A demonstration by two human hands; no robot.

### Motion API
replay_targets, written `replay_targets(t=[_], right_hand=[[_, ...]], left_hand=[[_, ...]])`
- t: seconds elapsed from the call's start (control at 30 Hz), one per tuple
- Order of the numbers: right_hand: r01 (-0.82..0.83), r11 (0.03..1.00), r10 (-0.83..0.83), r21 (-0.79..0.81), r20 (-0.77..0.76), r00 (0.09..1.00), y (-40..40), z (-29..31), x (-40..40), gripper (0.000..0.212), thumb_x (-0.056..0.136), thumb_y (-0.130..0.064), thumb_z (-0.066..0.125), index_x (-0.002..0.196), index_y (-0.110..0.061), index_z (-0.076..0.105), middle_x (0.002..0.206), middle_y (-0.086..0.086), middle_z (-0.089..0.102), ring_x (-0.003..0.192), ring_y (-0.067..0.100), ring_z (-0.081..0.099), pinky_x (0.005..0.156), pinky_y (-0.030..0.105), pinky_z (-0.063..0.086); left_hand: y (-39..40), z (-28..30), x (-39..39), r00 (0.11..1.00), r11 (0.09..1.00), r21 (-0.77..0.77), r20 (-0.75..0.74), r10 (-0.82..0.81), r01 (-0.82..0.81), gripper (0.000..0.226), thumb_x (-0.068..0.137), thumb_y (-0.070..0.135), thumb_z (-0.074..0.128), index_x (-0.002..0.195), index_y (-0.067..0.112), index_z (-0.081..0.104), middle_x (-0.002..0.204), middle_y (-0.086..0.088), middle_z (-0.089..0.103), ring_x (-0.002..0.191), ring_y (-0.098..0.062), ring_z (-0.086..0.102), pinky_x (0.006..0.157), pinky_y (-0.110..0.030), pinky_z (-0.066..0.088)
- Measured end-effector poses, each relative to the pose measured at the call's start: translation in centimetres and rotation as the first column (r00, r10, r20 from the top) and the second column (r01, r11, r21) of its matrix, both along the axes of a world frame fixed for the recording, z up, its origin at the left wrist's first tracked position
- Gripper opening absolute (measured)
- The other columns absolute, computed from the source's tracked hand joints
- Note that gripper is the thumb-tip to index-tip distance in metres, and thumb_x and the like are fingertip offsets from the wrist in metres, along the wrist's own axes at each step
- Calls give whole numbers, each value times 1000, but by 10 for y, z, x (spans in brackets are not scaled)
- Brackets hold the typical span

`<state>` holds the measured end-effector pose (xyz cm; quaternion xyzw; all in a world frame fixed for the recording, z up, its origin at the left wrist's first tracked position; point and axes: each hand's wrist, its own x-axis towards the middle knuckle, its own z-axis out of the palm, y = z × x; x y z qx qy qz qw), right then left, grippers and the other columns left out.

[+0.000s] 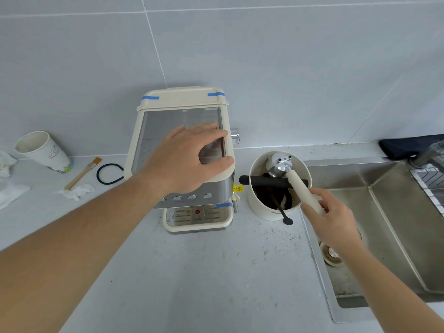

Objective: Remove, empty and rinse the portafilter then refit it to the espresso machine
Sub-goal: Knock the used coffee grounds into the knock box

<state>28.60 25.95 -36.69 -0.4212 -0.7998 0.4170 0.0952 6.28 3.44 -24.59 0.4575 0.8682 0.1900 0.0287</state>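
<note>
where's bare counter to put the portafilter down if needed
The widest bare patch is the counter in front of the espresso machine, between the left arm and the sink edge. Near the knock box it is speckled with grounds. Left of the machine is crowded: paper cup, brush, black ring, crumpled tissues.

The left hand (192, 155) lies flat, fingers spread, on top of the cream espresso machine (185, 164), which stands on the grey counter (192, 272) against the tiled wall. The right hand (329, 217) grips the cream handle of the portafilter (292, 179), whose metal head is turned upside down over the black bar of a white knock box (276, 205) holding dark grounds. A steel sink (389, 231) lies to the right. To the left of the machine are a tipped paper cup (43, 152), a small brush (83, 174) and a black rubber ring (109, 174).
</note>
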Motion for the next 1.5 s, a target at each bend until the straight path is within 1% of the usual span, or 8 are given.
replay_targets(t=[0.23, 0.37, 0.63, 0.87, 1.0, 1.23, 1.43, 1.5], right_hand=[[70, 998, -68, 10, -116, 991, -5, 5, 2, 36, 93, -22, 65, 129, -30, 61, 92, -1, 68, 61, 17, 58, 49, 26, 45], [57, 998, -57, 6, -56, 997, -9, -4, 1, 34, 93, -21, 64, 127, -25, 63, 87, -4, 67, 58, 18, 58, 49, 26, 43], [40, 999, -40, -3, -13, 999, -4, -1, 0, 35, 94, -23, 64, 129, -30, 62, 91, -6, 66, 63, 18, 61, 49, 25, 45], [89, 996, -89, -8, -108, 990, -7, 1, 4, 36, 93, -23, 66, 129, -30, 62, 90, -2, 66, 60, 20, 58, 49, 30, 49], [87, 996, -87, -4, -44, 995, -11, -6, 2, 35, 93, -22, 65, 128, -27, 64, 85, -3, 66, 58, 17, 58, 46, 22, 40], [63, 998, -63, -5, -22, 998, -6, -2, 0, 35, 93, -24, 66, 127, -27, 64, 88, -3, 66, 62, 18, 60, 48, 26, 45], [91, 996, -87, 26, -115, 990, -14, 0, 4, 31, 93, -23, 66, 124, -26, 64, 88, -6, 65, 64, 17, 60, 51, 28, 45], [81, 995, -77, 55, -78, 994, -18, -5, 4, 30, 94, -25, 64, 124, -26, 62, 84, -6, 66, 63, 20, 61, 52, 32, 48]], left_hand=[[0, 0, 0, 1000, 1000, 7, -6, 1, -1, 59, 87, 63, 48, 141, 38, 44, 156, 10, 36, 144, -8, 28, 118, -35, 9], [0, -1, -1, 1000, 1000, 7, -4, 5, -5, 61, 86, 64, 47, 141, 39, 44, 156, 10, 36, 144, -7, 28, 117, -34, 9], [0, 0, 0, 1000, 1000, 4, 7, 7, -7, 62, 84, 65, 45, 140, 39, 44, 156, 10, 36, 144, -7, 29, 118, -35, 9], [0, -1, 0, 1000, 1000, 14, 1, 1, -1, 59, 87, 63, 48, 141, 39, 44, 156, 10, 36, 144, -7, 28, 118, -35, 9], [1, 0, 0, 1000, 1000, 8, 0, 4, -4, 59, 87, 62, 49, 140, 38, 44, 156, 10, 37, 144, -8, 29, 118, -36, 9], [0, 0, 0, 1000, 1000, 7, -7, 5, -5, 59, 87, 63, 48, 140, 39, 44, 156, 11, 36, 143, -8, 29, 118, -35, 10], [0, 1, 0, 1000, 1000, 3, -6, 3, -3, 59, 87, 63, 48, 140, 39, 44, 156, 11, 36, 143, -8, 30, 118, -35, 10], [1, 1, 0, 1000, 1000, 7, -2, 8, -8, 59, 86, 63, 47, 140, 39, 44, 155, 11, 37, 143, -7, 29, 118, -35, 10]])
